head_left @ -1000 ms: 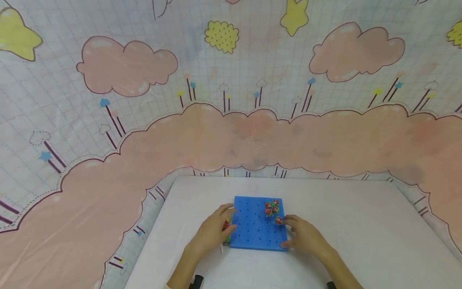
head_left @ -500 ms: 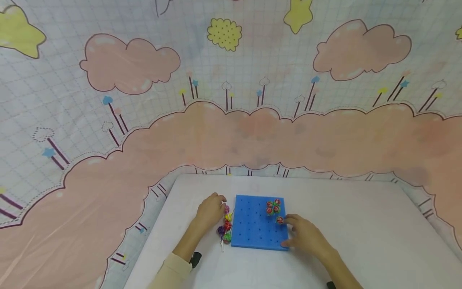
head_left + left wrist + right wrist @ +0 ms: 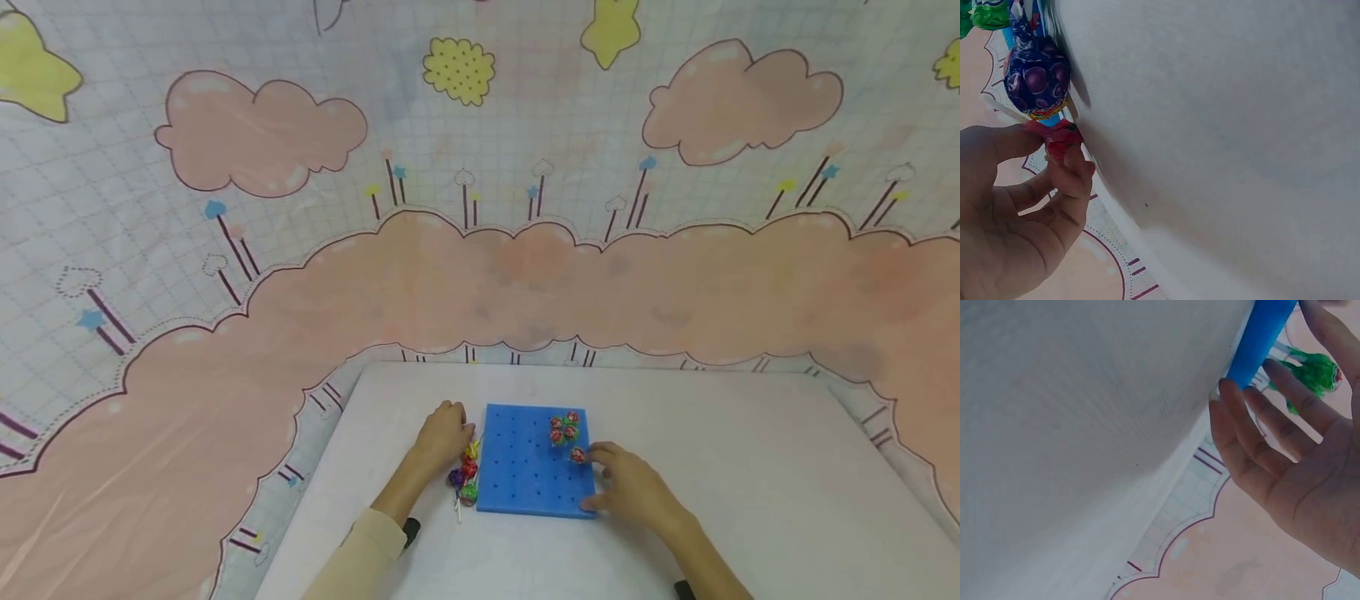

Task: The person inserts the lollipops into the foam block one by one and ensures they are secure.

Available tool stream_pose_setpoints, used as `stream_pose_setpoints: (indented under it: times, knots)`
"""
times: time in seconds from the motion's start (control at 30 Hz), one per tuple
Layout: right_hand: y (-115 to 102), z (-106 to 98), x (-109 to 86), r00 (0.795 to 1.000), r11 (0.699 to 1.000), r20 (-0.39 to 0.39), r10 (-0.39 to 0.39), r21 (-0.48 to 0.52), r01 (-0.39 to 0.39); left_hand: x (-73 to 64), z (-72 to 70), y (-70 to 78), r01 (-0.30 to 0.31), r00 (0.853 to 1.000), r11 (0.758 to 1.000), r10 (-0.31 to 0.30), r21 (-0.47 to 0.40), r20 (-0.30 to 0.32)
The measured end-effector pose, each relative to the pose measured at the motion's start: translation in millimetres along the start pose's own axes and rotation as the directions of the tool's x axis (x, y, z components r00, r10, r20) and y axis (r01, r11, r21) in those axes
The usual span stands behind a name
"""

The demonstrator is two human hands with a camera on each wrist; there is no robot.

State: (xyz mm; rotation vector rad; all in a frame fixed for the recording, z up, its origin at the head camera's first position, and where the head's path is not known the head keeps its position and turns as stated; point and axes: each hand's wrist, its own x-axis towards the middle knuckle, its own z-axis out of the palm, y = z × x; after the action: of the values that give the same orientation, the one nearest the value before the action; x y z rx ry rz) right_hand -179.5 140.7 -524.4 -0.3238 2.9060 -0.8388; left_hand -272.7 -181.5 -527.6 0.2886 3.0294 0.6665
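Note:
My left hand [image 3: 442, 435] is at the far end of a row of wrapped lollipops, left of a blue pegboard [image 3: 510, 483]. In the left wrist view, thumb and fingers pinch a pinkish-red lollipop [image 3: 1062, 139] by its wrapper. A purple lollipop [image 3: 1036, 78] lies close by. Green [image 3: 468, 493], red [image 3: 468, 469] and yellow [image 3: 472, 450] lollipops lie nearer the body. My right hand [image 3: 637, 492] rests its extended fingers along the board's right edge. Beside its fingertips one red-and-green lollipop [image 3: 577, 455] stands in the board.
Several more red-and-green lollipops [image 3: 564, 427] stand grouped at the board's far right corner. Rows of small holes cover the board's face. The white table [image 3: 750, 467] extends on both sides, with a patterned cloth [image 3: 562, 292] behind it.
My left hand has moved from the board's left edge to the far end of the lollipop row and now covers the pink one. The right hand stays at the board's edge.

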Motion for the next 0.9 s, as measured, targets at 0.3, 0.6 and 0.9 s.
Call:
stream_pose_setpoints:
  times: [0.3,0.6,0.9]
  knots:
    - [0,0,0.6,1.000,1.000,0.006,0.013,-0.010,-0.013,-1.4,4.0,-4.8,-0.034,0.999,0.997,0.034,-0.062,-0.001]
    - [2,-1,0.5,1.000,1.000,0.004,0.001,-0.002,-0.001,-2.6,1.5,-5.8,-0.029,0.999,0.995,0.027,-0.092,-0.016]
    - [2,1,1.5,1.000,1.000,0.001,0.009,0.000,-0.009,1.2,-7.5,-1.6,-0.041,0.993,0.994,0.028,-0.106,-0.117]
